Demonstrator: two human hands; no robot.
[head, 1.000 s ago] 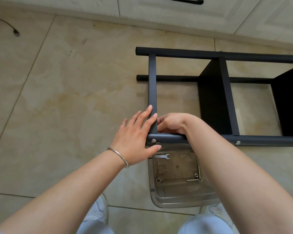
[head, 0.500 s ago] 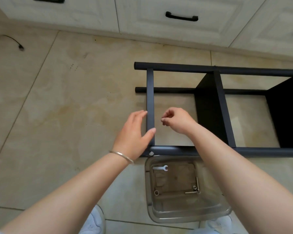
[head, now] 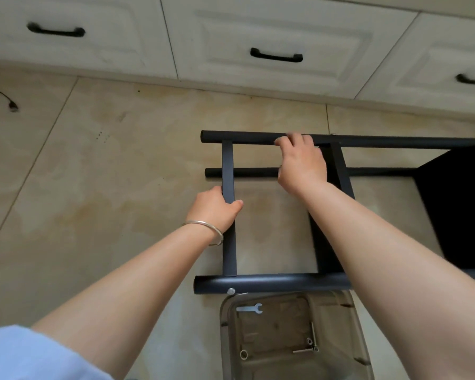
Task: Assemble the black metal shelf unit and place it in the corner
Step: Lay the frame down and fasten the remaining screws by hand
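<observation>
Both grips are locked on right now: the left hand (head: 214, 208) is wrapped round the flat black end crossbar (head: 228, 171) about halfway along it, thumb hooked over the inner edge, and the right hand (head: 302, 163) is curled over the far round black tube rail (head: 244, 137); so the black metal shelf unit (head: 337, 279) is lying on its side on the beige tiled floor (head: 107, 174), just in front of the cream cabinet drawers (head: 272, 31), with its dark shelf panels (head: 461, 209) running off to the right; looks to me like the move here is tipping or lifting the frame up, so I'd pull evenly with both hands and not let the crossbar take all the load, since that joint hangs on the little silver bolt (head: 231, 291) in the near rail and it may not be fully snugged; also watch the clear plastic parts tray (head: 294, 338) sitting right against the near rail, with the small flat spanner (head: 249, 308) and loose screws in it; I'd swing the frame away from it, not over it; and keep fingers out from under the tubes.
</observation>
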